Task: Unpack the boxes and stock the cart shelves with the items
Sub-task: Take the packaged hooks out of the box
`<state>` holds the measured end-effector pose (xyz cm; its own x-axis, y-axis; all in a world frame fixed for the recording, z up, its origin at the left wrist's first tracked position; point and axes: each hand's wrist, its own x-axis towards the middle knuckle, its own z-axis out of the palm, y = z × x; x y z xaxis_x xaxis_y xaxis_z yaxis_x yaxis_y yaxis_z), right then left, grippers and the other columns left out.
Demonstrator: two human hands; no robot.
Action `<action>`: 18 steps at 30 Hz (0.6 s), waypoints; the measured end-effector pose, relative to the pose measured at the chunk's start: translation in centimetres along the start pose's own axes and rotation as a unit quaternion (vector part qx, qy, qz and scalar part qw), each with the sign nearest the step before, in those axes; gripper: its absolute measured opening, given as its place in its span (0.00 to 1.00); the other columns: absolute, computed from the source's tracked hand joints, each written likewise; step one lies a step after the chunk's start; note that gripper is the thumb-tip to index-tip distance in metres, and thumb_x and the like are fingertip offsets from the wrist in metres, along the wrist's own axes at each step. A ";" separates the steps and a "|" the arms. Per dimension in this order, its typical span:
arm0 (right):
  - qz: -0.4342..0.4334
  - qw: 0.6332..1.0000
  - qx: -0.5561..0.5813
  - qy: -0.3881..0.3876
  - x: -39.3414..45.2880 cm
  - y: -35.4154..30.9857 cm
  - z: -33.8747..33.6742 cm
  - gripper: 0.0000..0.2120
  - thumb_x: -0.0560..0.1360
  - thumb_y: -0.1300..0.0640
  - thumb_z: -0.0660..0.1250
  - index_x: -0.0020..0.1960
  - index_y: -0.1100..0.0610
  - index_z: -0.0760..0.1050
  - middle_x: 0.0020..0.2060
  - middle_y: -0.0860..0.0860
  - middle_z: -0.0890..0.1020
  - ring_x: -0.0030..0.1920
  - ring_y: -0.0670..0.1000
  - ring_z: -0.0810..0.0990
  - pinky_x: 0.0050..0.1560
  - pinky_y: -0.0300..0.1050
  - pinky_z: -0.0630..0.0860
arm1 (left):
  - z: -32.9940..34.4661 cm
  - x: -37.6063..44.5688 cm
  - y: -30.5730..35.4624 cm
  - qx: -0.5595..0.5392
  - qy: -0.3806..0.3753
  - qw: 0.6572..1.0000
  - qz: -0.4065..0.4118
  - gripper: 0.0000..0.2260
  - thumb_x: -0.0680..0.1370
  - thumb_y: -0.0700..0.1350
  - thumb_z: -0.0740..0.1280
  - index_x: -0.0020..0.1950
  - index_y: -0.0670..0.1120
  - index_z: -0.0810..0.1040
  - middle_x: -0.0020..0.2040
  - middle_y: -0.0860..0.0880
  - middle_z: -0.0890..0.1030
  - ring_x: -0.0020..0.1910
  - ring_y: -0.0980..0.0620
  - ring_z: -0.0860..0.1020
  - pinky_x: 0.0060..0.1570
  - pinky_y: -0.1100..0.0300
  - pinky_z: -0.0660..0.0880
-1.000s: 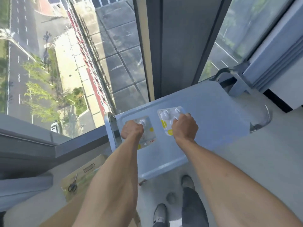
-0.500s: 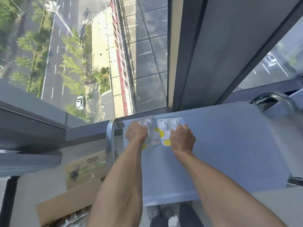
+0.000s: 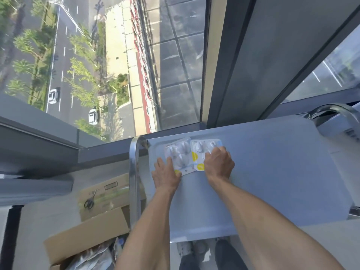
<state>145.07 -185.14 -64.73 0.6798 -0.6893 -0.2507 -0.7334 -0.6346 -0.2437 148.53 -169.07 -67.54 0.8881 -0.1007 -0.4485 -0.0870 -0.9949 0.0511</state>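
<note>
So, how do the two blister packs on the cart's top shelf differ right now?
The left blister pack lies skewed, its corner turned toward the cart rail; the right blister pack sits squarer to the shelf. The left hand rests flat-fingered at the left pack's near edge, leaving its domes visible; the right hand curls over the right pack, hiding much of it. The packs overlap where they meet. Both are clear-domed cards with yellow spots.

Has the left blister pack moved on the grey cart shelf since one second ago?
Yes. The left blister pack slid toward the shelf's far left corner.
</note>
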 end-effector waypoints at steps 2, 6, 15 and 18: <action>0.002 1.000 0.005 0.014 0.1 0.2 0.4 0.10 0.79 0.54 0.63 0.51 0.60 0.78 0.52 0.55 0.78 0.53 0.58 0.76 0.40 0.47 0.65 | 0.7 0.0 -0.7 0.029 -0.001 0.999 0.019 0.25 0.79 0.57 0.62 0.73 0.52 0.61 0.68 0.42 0.63 0.65 0.42 0.65 0.57 0.50 0.67; 0.022 0.999 0.020 0.029 0.4 0.7 1.2 0.11 0.79 0.54 0.63 0.52 0.61 0.78 0.53 0.56 0.77 0.56 0.58 0.74 0.39 0.47 0.64 | 0.9 0.5 -1.3 0.015 0.023 1.000 0.005 0.23 0.79 0.51 0.61 0.74 0.50 0.63 0.70 0.41 0.64 0.67 0.41 0.65 0.59 0.50 0.67; -0.040 0.997 0.026 -0.067 -1.3 1.1 4.4 0.33 0.72 0.62 0.66 0.74 0.52 0.61 0.75 0.60 0.55 0.73 0.61 0.57 0.59 0.54 0.71 | 2.1 0.4 -1.1 0.008 0.030 0.986 0.161 0.29 0.76 0.44 0.62 0.77 0.47 0.60 0.81 0.44 0.52 0.75 0.43 0.58 0.61 0.49 0.68; -0.045 0.996 0.019 -0.073 -1.2 1.0 4.9 0.35 0.70 0.64 0.68 0.74 0.50 0.61 0.75 0.60 0.52 0.74 0.61 0.56 0.56 0.52 0.72 | 2.0 0.5 -0.9 0.008 0.051 0.988 0.145 0.24 0.74 0.40 0.63 0.70 0.47 0.67 0.79 0.46 0.57 0.69 0.43 0.65 0.54 0.52 0.68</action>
<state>143.60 -183.25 -69.29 0.7389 -0.5702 -0.3591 -0.6703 -0.6762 -0.3057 148.12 -168.23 -69.60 0.8658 -0.3811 -0.3243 -0.3510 -0.9244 0.1492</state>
